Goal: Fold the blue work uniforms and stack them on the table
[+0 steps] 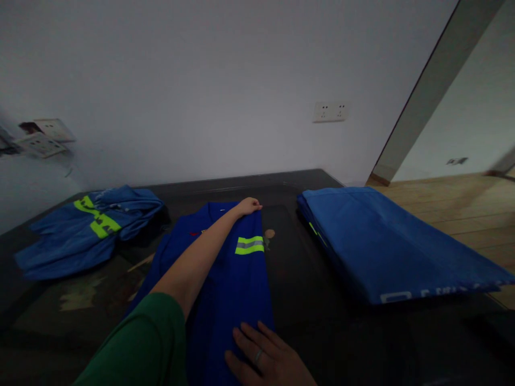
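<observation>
A deep-blue work jacket [229,289] lies lengthwise in front of me on the dark table, its collar at the far end. It has a yellow-green and silver reflective band [249,245] near its right edge. My left arm, in a green sleeve, stretches across the jacket. At the far right shoulder, my left hand [247,206] has its fingers closed on the cloth edge. Lower down, my right hand [267,354] rests flat on the jacket's right side, fingers apart, a ring on one finger. Part of the jacket's front is hidden beneath my left forearm.
To the right lies a neatly folded stack of blue cloth [386,241] with white lettering. A crumpled blue garment [96,230] with yellow-green strips is at the left. The dark table [300,289] meets a white wall with sockets [330,111]. Wooden floor [450,206] shows beyond.
</observation>
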`<act>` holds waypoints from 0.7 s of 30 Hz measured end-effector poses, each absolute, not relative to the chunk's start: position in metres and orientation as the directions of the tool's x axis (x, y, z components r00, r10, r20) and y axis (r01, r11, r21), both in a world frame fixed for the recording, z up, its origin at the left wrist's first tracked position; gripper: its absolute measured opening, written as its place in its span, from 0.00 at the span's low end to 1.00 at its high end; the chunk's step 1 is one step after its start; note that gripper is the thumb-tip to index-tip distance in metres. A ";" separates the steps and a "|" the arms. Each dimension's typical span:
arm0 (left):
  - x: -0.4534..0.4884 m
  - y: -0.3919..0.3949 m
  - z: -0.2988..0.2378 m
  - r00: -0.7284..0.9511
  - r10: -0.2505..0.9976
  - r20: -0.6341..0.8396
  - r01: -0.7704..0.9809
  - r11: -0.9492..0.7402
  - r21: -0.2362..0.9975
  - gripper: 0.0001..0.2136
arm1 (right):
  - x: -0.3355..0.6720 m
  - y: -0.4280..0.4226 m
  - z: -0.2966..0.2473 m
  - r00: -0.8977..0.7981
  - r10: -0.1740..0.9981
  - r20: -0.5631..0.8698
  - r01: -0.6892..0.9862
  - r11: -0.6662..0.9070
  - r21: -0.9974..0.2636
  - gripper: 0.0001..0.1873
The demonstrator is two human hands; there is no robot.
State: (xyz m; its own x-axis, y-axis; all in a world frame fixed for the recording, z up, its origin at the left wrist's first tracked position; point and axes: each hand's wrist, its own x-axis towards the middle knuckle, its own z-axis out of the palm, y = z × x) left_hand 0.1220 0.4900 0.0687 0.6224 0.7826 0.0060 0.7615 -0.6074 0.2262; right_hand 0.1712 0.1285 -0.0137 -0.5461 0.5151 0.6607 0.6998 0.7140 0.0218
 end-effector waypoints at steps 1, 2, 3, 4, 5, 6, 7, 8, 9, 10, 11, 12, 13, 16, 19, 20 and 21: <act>0.119 0.485 0.064 0.625 0.778 0.056 0.754 -0.621 0.213 0.13 | 0.173 0.128 -0.011 -0.573 0.532 0.624 0.688 0.725 0.013 0.19; 0.117 0.480 0.060 0.626 0.773 0.102 0.749 -0.633 0.198 0.12 | 0.175 0.127 -0.008 -0.602 0.551 0.578 0.674 0.738 -0.001 0.21; 0.115 0.474 0.058 0.627 0.766 0.140 0.744 -0.642 0.185 0.12 | 0.177 0.127 -0.004 -0.631 0.572 0.523 0.660 0.751 -0.025 0.23; 0.114 0.468 0.058 0.633 0.754 0.177 0.736 -0.656 0.165 0.11 | 0.179 0.126 0.001 -0.655 0.597 0.463 0.648 0.759 -0.061 0.25; 0.112 0.463 0.059 0.642 0.735 0.217 0.727 -0.674 0.130 0.11 | 0.180 0.125 0.008 -0.675 0.623 0.396 0.639 0.762 -0.109 0.27; 0.111 0.458 0.064 0.651 0.712 0.263 0.720 -0.689 0.084 0.11 | 0.181 0.124 0.015 -0.686 0.651 0.326 0.636 0.754 -0.166 0.30; 0.109 0.455 0.071 0.652 0.690 0.316 0.719 -0.694 0.031 0.13 | 0.182 0.123 0.023 -0.688 0.676 0.264 0.636 0.737 -0.228 0.32; 0.106 0.452 0.080 0.641 0.671 0.372 0.728 -0.685 -0.018 0.14 | 0.182 0.121 0.031 -0.682 0.701 0.208 0.641 0.711 -0.290 0.33; 0.101 0.449 0.091 0.619 0.663 0.422 0.746 -0.664 -0.052 0.15 | 0.182 0.119 0.039 -0.672 0.722 0.165 0.647 0.681 -0.344 0.33; 0.094 0.447 0.104 0.586 0.670 0.455 0.771 -0.634 -0.060 0.16 | 0.182 0.118 0.045 -0.658 0.741 0.130 0.654 0.649 -0.388 0.32; 0.085 0.444 0.116 0.555 0.694 0.460 0.793 -0.608 -0.039 0.16 | 0.182 0.116 0.051 -0.643 0.758 0.106 0.662 0.621 -0.421 0.31; 0.073 0.440 0.129 0.538 0.722 0.435 0.803 -0.596 -0.004 0.15 | 0.181 0.115 0.055 -0.631 0.770 0.092 0.667 0.600 -0.441 0.30; 0.058 0.434 0.139 0.544 0.749 0.378 0.799 -0.600 0.038 0.15 | 0.180 0.114 0.058 -0.621 0.779 0.085 0.673 0.586 -0.451 0.30; 0.003 0.399 0.157 0.648 0.750 0.133 0.728 -0.661 0.181 0.16 | 0.178 0.111 0.061 -0.607 0.791 0.078 0.691 0.574 -0.439 0.29; -0.056 0.345 0.149 0.734 0.679 0.000 0.651 -0.704 0.282 0.19 | 0.177 0.108 0.062 -0.606 0.791 0.089 0.698 0.582 -0.417 0.28; -0.073 0.326 0.142 0.747 0.664 -0.015 0.638 -0.711 0.296 0.21 | 0.177 0.109 0.063 -0.601 0.792 0.103 0.698 0.583 -0.415 0.28; -0.087 0.308 0.133 0.751 0.660 -0.027 0.637 -0.712 0.297 0.24 | 0.177 0.112 0.064 -0.592 0.797 0.121 0.700 0.583 -0.413 0.28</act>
